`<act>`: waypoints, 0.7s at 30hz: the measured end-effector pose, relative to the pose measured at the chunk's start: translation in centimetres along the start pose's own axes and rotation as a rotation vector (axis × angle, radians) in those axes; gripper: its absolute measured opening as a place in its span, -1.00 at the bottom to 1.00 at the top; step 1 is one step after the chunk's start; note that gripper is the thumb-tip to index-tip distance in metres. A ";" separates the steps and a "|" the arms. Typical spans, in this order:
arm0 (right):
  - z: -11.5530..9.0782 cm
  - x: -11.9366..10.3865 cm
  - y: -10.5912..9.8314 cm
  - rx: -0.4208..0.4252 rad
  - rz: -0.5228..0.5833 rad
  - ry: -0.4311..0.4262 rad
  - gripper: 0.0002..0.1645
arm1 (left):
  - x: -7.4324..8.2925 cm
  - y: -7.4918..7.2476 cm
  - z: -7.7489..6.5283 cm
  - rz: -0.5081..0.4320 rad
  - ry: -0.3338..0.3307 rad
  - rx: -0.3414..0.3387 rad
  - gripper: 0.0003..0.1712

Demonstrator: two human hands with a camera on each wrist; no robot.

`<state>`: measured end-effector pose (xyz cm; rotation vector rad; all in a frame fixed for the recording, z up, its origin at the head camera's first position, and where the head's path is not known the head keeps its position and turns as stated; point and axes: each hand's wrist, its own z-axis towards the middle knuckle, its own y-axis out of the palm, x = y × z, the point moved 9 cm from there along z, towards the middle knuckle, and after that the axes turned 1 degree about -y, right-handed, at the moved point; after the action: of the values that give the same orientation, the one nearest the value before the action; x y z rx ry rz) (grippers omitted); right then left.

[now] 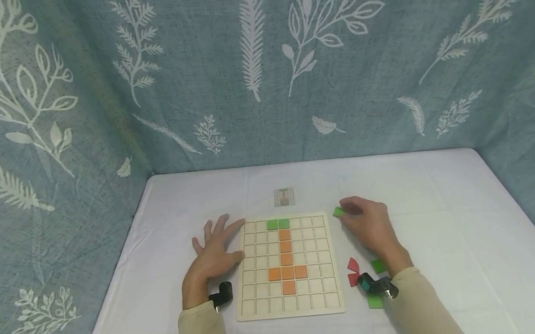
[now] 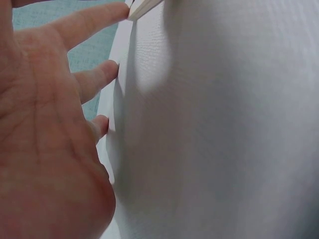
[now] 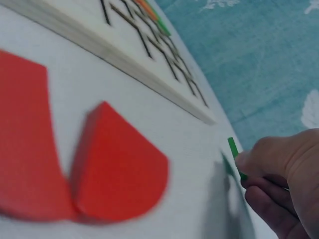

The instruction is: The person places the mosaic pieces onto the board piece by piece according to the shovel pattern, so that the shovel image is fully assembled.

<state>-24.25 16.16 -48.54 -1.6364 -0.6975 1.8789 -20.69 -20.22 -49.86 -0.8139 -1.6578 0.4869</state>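
Observation:
A cream wooden board (image 1: 262, 307) with a grid of square recesses lies on the table. Two green tiles (image 1: 278, 224) fill neighbouring recesses in its far row, and several orange tiles (image 1: 286, 260) form a column with a short crossbar below them. My left hand (image 1: 213, 255) rests at the board's left side with fingers spread, thumb and index fingertip right at the edge. Beyond the board's far right corner, my right hand (image 1: 368, 224) pinches a small green tile (image 1: 338, 212) between thumb and fingers. In the right wrist view that green tile (image 3: 232, 147) stands edge-on, above the white cloth.
Red wedge-shaped pieces (image 1: 353, 265) lie right of the board. More green tiles (image 1: 375, 301) sit near the right wrist, partly hidden by the wrist camera (image 1: 368, 284). A small card with a grid pattern (image 1: 284, 197) lies beyond the board. A blue-green leaf-print curtain (image 1: 223, 86) surrounds the table.

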 end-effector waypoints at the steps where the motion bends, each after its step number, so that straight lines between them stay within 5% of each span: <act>1: -0.1 0.0 -0.2 -0.006 0.000 -0.001 -0.57 | 0.0 0.0 0.0 -0.003 0.000 -0.001 -0.02; 21: -0.5 -2.0 -4.3 -0.104 -0.041 -0.150 -0.56 | 0.2 -0.1 -0.2 -0.003 0.001 -0.003 -0.02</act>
<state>-23.26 17.83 -44.17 -1.5429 -0.8977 1.9801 -20.53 -20.12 -49.61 -0.8133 -1.6588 0.4817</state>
